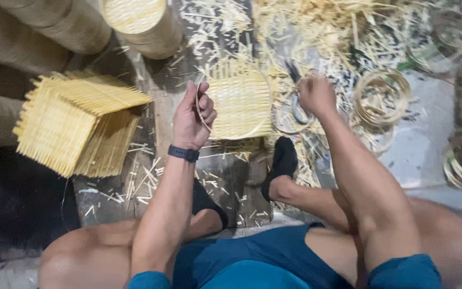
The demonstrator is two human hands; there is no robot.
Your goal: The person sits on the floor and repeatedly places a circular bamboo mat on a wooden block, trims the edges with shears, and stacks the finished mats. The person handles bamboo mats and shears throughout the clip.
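Pinching bamboo strip (203, 113) in left hand (192, 120) | right hand (316, 95) fisted above scissors (298, 107)

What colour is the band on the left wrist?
The wristband is black, clearest in the head view.

Dim, soft overhead light; edges blurred, perhaps motion; left side dark.

Single view, from the head, looking steeply down and slightly forward. Close in: own thighs and blue shorts (252, 262) along the bottom edge, forearms rising up the middle, left hand (192, 119) and right hand (316, 95) near centre. Floor beyond, up to a stack of mats (76, 123) at left and hoops (383, 96) at right. No second view to overlap with.
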